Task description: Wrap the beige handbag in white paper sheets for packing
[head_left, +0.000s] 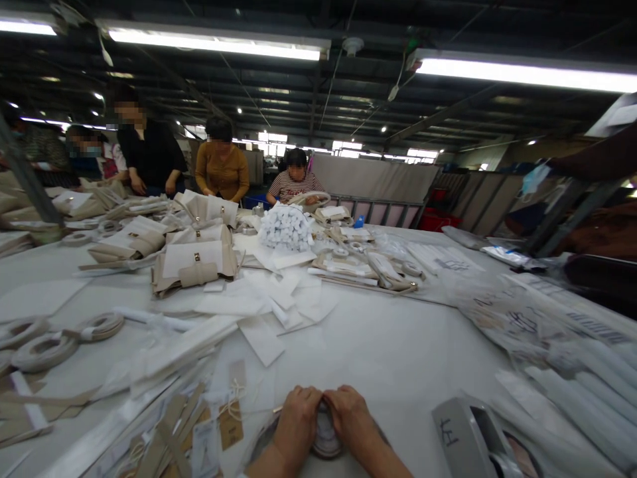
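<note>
Low in the middle of the head view, my left hand (297,419) and my right hand (352,418) meet at the thumbs, fingers curled over a coiled strap (327,441). Its rounded inner loops show between the hands; the rest is partly covered by them. Left of my hands lie brown hang tags (230,423) with pale cord, among beige strips (172,425). A grey tape dispenser (450,431) with black marking stands to the right, apart from my right hand.
More coiled straps (44,350) lie at the left. Beige bags (192,262) and white paper sheets (261,338) cover the table (378,345) further back, beside a bundle of white pieces (284,228). Plastic bags (517,318) fill the right. Several co-workers (221,162) are across the table.
</note>
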Motion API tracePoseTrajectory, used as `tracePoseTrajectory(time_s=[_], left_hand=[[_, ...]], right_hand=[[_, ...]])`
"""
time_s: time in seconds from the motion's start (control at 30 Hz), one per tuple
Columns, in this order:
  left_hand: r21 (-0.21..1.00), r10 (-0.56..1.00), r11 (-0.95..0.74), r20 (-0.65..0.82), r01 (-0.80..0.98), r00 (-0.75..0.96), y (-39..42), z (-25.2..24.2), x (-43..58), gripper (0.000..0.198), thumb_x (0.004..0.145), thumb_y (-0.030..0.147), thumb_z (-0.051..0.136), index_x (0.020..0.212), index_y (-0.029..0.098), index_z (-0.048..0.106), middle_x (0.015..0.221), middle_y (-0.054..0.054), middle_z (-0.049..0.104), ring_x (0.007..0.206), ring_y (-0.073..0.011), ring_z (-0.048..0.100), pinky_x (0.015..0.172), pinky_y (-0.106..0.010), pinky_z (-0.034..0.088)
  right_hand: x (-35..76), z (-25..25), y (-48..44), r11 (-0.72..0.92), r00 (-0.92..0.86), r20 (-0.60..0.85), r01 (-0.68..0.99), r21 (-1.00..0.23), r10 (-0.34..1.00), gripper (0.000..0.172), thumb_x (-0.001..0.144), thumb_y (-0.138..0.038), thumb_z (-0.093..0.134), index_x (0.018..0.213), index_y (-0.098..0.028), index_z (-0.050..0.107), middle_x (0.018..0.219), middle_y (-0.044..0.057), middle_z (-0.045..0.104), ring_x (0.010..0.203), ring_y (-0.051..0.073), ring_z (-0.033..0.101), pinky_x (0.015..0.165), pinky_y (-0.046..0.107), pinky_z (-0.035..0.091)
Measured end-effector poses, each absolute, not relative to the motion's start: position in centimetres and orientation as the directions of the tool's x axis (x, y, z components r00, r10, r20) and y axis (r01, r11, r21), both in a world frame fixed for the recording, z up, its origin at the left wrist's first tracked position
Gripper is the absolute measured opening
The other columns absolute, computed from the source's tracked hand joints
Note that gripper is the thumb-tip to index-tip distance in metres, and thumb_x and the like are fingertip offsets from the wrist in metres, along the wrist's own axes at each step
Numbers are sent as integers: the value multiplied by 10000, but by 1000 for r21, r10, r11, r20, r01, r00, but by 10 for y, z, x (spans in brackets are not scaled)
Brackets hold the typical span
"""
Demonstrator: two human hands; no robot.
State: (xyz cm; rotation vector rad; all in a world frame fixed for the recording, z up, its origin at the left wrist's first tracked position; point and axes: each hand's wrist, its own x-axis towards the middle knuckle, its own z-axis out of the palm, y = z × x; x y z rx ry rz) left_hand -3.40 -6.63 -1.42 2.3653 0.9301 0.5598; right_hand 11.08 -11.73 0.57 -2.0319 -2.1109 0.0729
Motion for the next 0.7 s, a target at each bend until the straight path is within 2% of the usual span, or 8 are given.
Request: tracePoseTrajectory(time_s=[0.13, 0.37, 0.57, 0.7], left_hand=[[608, 706, -620, 156, 496, 691, -65, -15, -36, 304, 939, 109, 336, 986, 178, 628, 956, -49, 644, 906, -219, 529, 854, -337, 387], [607, 737, -580, 109, 543, 667, -58, -11, -35, 295, 934, 128, 359, 898, 181, 647, 882, -50, 663, 881, -216, 554, 831, -322, 393], [616, 781, -520, 62, 591, 622, -57, -11, -31, 271, 898, 104, 393, 889, 188, 651, 883, -57, 672, 906, -215, 573, 829, -311, 392], [618, 802, -495, 56, 610, 594, -60, -8, -30, 299, 863, 77, 405, 1050, 170, 619, 891, -75, 662, 895, -222, 571, 798, -311, 401]], right_hand=[[110, 3, -116, 32, -15, 97, 984, -174, 995, 261, 868, -48, 434, 826, -189, 650, 785, 25, 698, 775, 172, 616, 786, 255, 404], [111, 1, -109, -15, 29, 115, 992, -127, 993, 263, 909, -117, 413, 801, -180, 645, 731, 52, 682, 714, 195, 618, 681, 273, 415], [113, 2, -113, 140, -128, 114, 985, -105, 985, 254, 750, 10, 473, 835, -155, 647, 788, 64, 677, 795, 200, 614, 852, 302, 430], [112, -2, -121, 232, -221, 115, 968, -96, 969, 283, 730, 11, 479, 916, -125, 643, 899, 89, 676, 892, 210, 607, 961, 329, 399]])
